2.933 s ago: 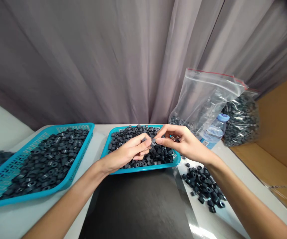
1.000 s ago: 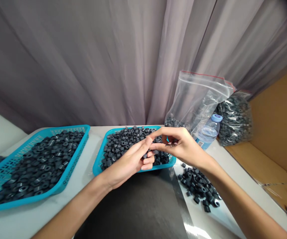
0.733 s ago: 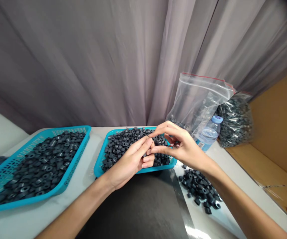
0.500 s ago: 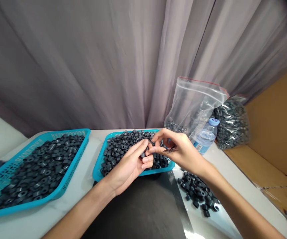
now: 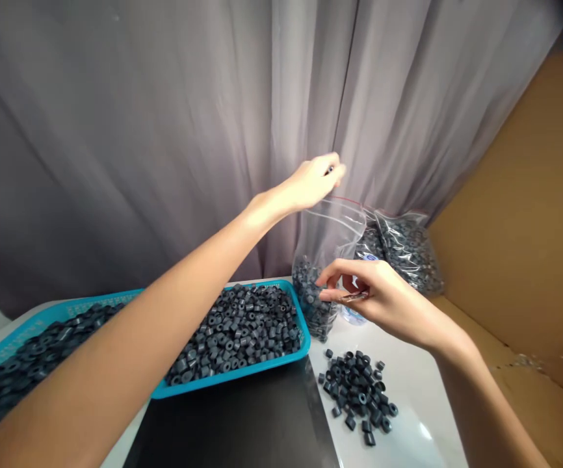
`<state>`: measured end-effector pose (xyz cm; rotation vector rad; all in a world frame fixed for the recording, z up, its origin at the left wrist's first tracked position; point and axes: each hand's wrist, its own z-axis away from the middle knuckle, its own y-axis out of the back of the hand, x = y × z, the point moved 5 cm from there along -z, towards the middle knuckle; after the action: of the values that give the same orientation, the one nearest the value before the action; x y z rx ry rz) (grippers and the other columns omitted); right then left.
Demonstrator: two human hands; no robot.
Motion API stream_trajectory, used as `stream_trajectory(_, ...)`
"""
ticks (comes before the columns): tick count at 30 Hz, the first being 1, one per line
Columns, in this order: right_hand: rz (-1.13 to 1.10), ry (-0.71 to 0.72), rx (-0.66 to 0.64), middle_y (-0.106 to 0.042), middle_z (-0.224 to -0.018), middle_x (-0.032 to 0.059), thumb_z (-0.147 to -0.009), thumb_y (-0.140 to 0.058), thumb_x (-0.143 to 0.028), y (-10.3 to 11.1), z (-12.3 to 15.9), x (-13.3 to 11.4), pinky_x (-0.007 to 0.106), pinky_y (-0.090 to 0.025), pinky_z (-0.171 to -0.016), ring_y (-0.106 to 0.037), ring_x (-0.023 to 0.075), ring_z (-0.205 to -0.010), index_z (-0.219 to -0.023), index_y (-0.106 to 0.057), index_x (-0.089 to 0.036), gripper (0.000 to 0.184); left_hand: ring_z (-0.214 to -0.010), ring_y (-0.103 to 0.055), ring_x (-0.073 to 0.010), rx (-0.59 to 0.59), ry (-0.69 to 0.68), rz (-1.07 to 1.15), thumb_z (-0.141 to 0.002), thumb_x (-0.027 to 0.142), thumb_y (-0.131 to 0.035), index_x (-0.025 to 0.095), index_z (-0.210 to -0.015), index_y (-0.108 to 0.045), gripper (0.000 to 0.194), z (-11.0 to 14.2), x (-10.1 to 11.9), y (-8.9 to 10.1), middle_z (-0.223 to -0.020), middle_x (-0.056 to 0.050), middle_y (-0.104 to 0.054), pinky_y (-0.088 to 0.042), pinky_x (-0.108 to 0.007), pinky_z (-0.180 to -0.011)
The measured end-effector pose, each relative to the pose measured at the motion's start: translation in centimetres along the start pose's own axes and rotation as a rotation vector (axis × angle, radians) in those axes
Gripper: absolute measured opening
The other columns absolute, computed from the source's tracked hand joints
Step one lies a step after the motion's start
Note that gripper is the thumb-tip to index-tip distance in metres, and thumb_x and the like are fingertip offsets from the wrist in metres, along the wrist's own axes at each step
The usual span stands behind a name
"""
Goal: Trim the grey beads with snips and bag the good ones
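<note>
bag (image 5: 331,224) of clear plastic holds stubby, hollow, dark cylinders (image 5: 311,300)

No word, brand or number can be read. The nearest thing to a sign is a dark emblem on the pale blue cap (image 5: 371,257) of a bottle (image 5: 353,316) (just the top and a bit of the lower part show around the right hand (image 5: 344,286)), and it is too small to make out. The bottle's label is mostly covered by that hand. A plain red line runs along the top edge of the clear zip bag (image 5: 330,224). Pale marks on the brown cardboard (image 5: 510,195) are too blurred to tell.
</note>
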<state>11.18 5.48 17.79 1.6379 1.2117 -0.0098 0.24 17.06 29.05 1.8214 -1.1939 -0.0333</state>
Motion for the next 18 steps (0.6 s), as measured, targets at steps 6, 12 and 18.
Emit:
stream_trajectory(6, -0.030, -0.011, -0.008, -0.065, -0.080, -0.0039, -0.093, -0.064, -0.035, 1.2, 0.5, -0.1, 0.022, -0.038, -0.058, -0.046, 0.0091, -0.063, -0.094, -0.068, -0.024, 0.012, -0.078, -0.062, -0.0217, -0.378, 0.084, -0.179, -0.068, 0.021, -0.073, 0.019, -0.069, -0.071, 0.003, -3.7, -1.0, -2.8, -0.069, -0.002, -0.069, -0.044, -0.030, -0.076)
stream_trajectory(12, -0.160, -0.043, 0.150, -0.065, -0.078, -0.0019, -0.093, -0.063, -0.041, 0.1, 1.1, 1.1, 0.022, -0.040, -0.059, -0.049, 0.0099, -0.063, -0.087, -0.069, -0.021, 0.021, -0.104, -0.061, -0.0232, 0.028, -0.170, -0.201, -0.096, 0.030, -0.047, 0.019, -0.103, -0.068, 0.025, 3.7, 1.5, -0.1, -0.108, -0.007, -0.071, -0.041, -0.037, -0.097)
stream_trajectory(18, -0.237, -0.191, 0.168, -0.064, -0.078, -0.0004, -0.092, -0.064, -0.043, -3.6, 5.5, 3.4, 0.023, -0.037, -0.057, -0.044, 0.0106, -0.062, -0.086, -0.068, -0.020, 0.024, -0.092, -0.064, -0.0196, 0.213, -0.123, -0.123, -0.095, 0.016, -0.044, 0.017, -0.094, -0.065, 0.021, 7.8, 2.1, -0.4, -0.100, -0.008, -0.072, -0.047, -0.034, -0.089)
